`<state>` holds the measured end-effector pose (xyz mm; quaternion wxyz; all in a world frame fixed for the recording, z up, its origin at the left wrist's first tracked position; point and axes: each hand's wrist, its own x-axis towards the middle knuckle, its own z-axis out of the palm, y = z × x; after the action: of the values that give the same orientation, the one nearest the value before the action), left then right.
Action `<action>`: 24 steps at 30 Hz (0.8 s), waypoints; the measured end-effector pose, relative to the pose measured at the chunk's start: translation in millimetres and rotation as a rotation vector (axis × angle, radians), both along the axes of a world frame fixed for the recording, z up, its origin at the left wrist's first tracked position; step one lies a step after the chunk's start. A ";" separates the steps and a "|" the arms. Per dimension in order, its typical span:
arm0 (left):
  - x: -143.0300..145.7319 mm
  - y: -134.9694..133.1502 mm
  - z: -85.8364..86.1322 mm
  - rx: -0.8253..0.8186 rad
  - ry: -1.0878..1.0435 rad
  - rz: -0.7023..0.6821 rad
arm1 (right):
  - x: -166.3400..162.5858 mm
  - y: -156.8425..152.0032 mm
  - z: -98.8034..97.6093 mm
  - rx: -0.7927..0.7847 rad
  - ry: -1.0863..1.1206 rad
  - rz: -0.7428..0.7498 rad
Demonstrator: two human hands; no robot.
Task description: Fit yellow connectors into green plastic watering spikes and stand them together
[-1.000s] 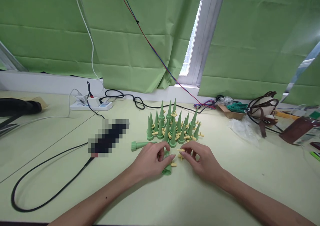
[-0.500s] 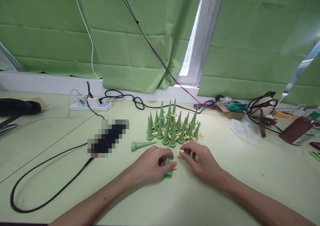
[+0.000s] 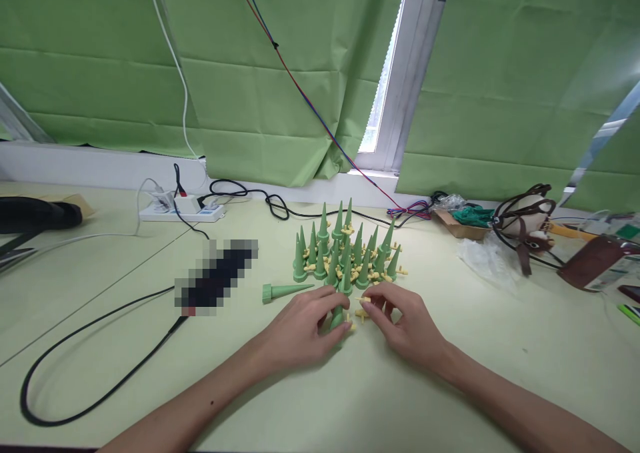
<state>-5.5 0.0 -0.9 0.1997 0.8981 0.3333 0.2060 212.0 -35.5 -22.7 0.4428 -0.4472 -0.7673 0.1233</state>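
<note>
My left hand [image 3: 306,323] is closed around a green plastic watering spike [image 3: 337,317], partly hidden by the fingers. A small yellow valve [image 3: 351,323] shows at the left thumb tip, beside that spike. Just to the right, my right hand [image 3: 404,318] pinches another small yellow valve [image 3: 363,299] between thumb and fingers. One more yellow piece [image 3: 361,314] lies below the right fingertips. Beyond both hands stands a cluster of upright green spikes [image 3: 346,276], many with yellow valves at their sides. A single loose spike [image 3: 287,291] lies on its side left of the cluster.
A blurred dark device [image 3: 217,276] with a black cable lies on the table [image 3: 320,413] at left. Behind it is a white power strip [image 3: 150,215]. Toward the right are a clear plastic bag [image 3: 487,263], an open cardboard box [image 3: 463,227] and a brown case [image 3: 593,261].
The spike in my left hand has tilted, and its wide end no longer shows below the fingers. My right hand has barely shifted, still pinching the yellow valve.
</note>
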 end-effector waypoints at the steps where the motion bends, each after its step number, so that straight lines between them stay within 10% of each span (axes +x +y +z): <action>1: -0.5 0.2 -0.7 0.022 -0.002 -0.003 | -0.1 -0.1 0.5 0.003 0.009 -0.005; 24: -0.4 5.7 -11.6 -0.149 -0.063 0.094 | -0.4 -0.8 0.8 0.000 0.020 -0.015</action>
<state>-5.9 5.7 -12.4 0.2663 0.8572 0.3831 0.2179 211.6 -36.3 -21.9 0.4513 -0.4518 -0.7594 0.1246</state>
